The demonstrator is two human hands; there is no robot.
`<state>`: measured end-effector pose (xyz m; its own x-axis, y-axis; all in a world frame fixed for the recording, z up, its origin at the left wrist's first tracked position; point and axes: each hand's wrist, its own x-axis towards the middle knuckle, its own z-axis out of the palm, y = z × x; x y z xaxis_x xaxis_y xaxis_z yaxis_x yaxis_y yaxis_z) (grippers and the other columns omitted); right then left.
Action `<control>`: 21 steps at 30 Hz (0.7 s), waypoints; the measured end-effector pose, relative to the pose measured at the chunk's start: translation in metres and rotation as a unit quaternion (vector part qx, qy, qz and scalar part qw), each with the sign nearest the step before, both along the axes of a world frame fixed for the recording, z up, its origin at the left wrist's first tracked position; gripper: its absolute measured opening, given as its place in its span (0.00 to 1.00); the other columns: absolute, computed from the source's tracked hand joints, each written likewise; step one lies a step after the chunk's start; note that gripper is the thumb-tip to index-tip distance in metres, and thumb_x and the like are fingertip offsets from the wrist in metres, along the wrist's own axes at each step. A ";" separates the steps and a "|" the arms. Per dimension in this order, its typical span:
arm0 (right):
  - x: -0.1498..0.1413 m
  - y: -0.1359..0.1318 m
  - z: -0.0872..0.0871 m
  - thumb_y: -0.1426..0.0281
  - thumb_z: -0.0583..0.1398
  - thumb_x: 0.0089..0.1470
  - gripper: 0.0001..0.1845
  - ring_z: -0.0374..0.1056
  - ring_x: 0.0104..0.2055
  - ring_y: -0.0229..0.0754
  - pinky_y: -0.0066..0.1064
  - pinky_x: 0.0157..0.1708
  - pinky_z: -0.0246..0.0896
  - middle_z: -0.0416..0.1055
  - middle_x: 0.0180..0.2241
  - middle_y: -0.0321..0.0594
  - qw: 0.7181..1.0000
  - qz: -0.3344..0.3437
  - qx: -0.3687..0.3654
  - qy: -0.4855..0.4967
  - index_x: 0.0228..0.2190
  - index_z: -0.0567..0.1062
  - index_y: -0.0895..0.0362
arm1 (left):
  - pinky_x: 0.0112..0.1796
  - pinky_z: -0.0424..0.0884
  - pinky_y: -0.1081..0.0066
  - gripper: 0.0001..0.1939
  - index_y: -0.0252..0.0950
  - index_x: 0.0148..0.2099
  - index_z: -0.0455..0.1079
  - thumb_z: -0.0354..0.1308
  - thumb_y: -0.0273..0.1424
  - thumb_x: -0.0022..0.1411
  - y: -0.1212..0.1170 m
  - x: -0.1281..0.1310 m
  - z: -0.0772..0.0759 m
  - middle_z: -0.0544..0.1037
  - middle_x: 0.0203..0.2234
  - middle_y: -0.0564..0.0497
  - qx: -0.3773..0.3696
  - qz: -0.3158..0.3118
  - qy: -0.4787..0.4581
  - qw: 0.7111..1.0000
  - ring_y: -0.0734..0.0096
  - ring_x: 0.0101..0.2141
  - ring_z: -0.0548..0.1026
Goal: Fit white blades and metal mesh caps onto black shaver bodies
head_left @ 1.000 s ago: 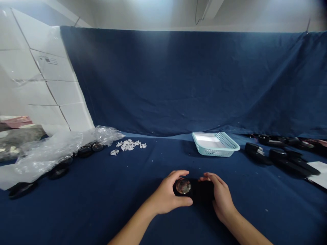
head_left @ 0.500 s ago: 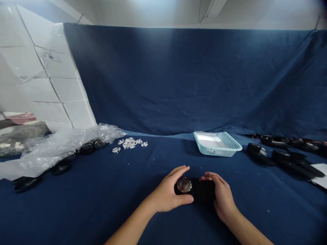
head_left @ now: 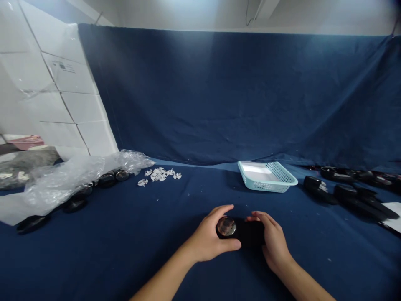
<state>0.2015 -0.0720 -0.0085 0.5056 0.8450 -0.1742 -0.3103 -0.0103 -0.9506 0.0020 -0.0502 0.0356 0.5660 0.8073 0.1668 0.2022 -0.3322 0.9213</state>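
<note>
Fingers first: the left hand (head_left: 208,239) curves round the rounded end of a black device (head_left: 250,233), thumb on the near side, and the right hand (head_left: 275,240) has its fingers closed on the opposite end. So the device sits between both hands, low over the counter (head_left: 119,255)! Its shiny perforated cap (head_left: 227,226) is in place on the left end; whether it's fastened, I can't tell. Look further out: white pieces (head_left: 161,174) lie loose in a pile, yet to be used, I'd judge. Black parts (head_left: 106,179) rest beside clear plastic (head_left: 65,175) at far left. Across to the right, a blue basket (head_left: 268,187) carries a white sheet (head_left: 257,171), and beyond it lie more black units (head_left: 318,190), one showing something white.
</note>
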 end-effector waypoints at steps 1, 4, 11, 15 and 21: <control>0.000 0.000 0.001 0.59 0.64 0.42 0.15 0.72 0.35 0.48 0.32 0.33 0.64 0.78 0.26 0.37 1.000 0.000 0.000 -0.001 0.31 0.77 0.55 | 0.54 0.64 0.59 0.39 0.45 0.60 0.63 0.71 0.30 0.45 -0.001 0.002 -0.001 0.67 0.56 0.47 0.012 0.025 0.004 1.000 0.56 0.53 0.68; 0.000 0.000 0.001 0.59 0.64 0.42 0.16 0.72 0.33 0.48 0.33 0.32 0.64 0.78 0.27 0.38 1.000 0.001 0.001 -0.001 0.31 0.77 0.56 | 0.50 0.67 0.61 0.33 0.42 0.54 0.68 0.71 0.30 0.44 0.001 0.005 -0.002 0.72 0.46 0.47 0.032 0.082 0.018 0.996 0.59 0.48 0.71; 0.002 0.001 -0.005 0.58 0.64 0.42 0.15 0.72 0.35 0.48 0.33 0.34 0.63 0.78 0.27 0.38 1.000 0.005 -0.001 0.005 0.31 0.76 0.55 | 0.54 0.63 0.58 0.36 0.45 0.57 0.67 0.68 0.24 0.45 0.012 -0.006 -0.007 0.71 0.53 0.48 -0.088 -0.036 -0.041 0.995 0.57 0.53 0.70; 0.003 0.002 -0.006 0.58 0.64 0.42 0.16 0.72 0.35 0.47 0.33 0.36 0.64 0.78 0.27 0.37 1.000 0.008 0.004 0.008 0.31 0.76 0.55 | 0.53 0.65 0.57 0.41 0.44 0.60 0.63 0.72 0.28 0.43 0.008 0.000 -0.010 0.71 0.52 0.46 -0.112 -0.028 -0.071 0.991 0.56 0.51 0.71; 0.003 0.001 -0.004 0.58 0.65 0.40 0.16 0.72 0.34 0.49 0.33 0.34 0.64 0.78 0.26 0.38 1.000 0.004 0.007 -0.001 0.30 0.77 0.56 | 0.51 0.65 0.60 0.28 0.37 0.49 0.70 0.71 0.27 0.43 -0.002 0.017 -0.012 0.73 0.46 0.44 -0.055 0.119 -0.064 0.989 0.56 0.49 0.71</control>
<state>0.2042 -0.0707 -0.0123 0.4993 0.8512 -0.1615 -0.3087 0.0006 -0.9512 0.0188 -0.0523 0.0231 0.3375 0.9325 0.1285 0.1426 -0.1856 0.9722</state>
